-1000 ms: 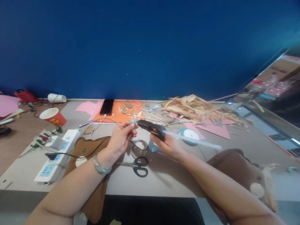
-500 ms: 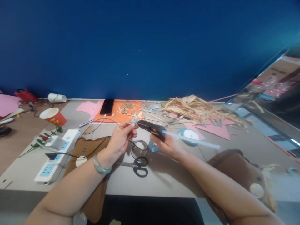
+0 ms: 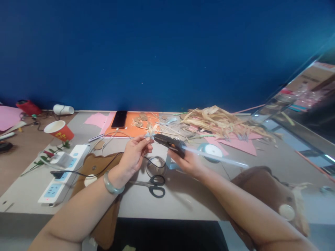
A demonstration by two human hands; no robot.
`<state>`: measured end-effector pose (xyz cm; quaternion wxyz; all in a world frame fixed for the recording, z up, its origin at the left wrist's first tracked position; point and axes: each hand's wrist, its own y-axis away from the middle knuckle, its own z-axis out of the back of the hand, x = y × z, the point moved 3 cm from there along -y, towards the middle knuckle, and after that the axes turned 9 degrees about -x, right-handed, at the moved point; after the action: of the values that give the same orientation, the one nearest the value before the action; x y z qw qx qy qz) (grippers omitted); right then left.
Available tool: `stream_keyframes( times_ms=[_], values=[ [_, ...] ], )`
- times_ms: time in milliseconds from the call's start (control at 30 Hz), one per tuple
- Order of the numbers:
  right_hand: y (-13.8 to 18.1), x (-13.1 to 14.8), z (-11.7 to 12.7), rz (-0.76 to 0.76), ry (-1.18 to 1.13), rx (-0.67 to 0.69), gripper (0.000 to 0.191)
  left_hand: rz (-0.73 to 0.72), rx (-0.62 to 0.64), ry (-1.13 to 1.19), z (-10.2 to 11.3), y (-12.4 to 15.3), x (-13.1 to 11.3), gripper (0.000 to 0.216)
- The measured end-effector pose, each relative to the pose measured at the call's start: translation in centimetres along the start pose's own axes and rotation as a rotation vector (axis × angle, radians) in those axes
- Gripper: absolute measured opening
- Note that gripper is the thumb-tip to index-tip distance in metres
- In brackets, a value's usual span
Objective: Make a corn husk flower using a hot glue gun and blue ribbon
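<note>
In my right hand [image 3: 187, 164] is a black glue gun [image 3: 170, 143], its nozzle pointing left and a long clear glue stick [image 3: 220, 157] coming out of its back end. My left hand [image 3: 137, 151] is closed in a pinch on a small flower of pale husk strips [image 3: 152, 130] with a light blue part at its base. The nozzle is right beside that blue part; whether they touch I cannot tell. Below the hands lie black-handled scissors [image 3: 157, 186] and a round clear container [image 3: 156, 167].
A white power strip [image 3: 64, 176], a red paper cup [image 3: 60, 130] and a phone [image 3: 119, 119] are to the left. Dried corn husks [image 3: 217, 120] lie on pink paper at the back right, near a blue ribbon roll [image 3: 212, 152]. A blue wall [image 3: 157, 52] rises behind.
The glue gun's nozzle has shifted slightly right, and more of the husk flower shows above my left fingers. My left hand has barely moved.
</note>
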<state>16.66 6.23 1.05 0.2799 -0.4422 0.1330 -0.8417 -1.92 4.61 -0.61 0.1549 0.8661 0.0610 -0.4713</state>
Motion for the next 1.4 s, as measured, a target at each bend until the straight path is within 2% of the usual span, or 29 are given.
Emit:
stream_keyframes(
  times_ms=[800, 1400],
  values=[
    [0.09, 0.42, 0.10, 0.079, 0.012, -0.016, 0.024, 0.016, 0.027, -0.014, -0.11, 0.09, 0.07, 0.022],
    [0.08, 0.18, 0.10, 0.047, 0.010, -0.021, 0.025, 0.018, 0.022, -0.009, -0.03, 0.03, 0.09, 0.019]
  ],
)
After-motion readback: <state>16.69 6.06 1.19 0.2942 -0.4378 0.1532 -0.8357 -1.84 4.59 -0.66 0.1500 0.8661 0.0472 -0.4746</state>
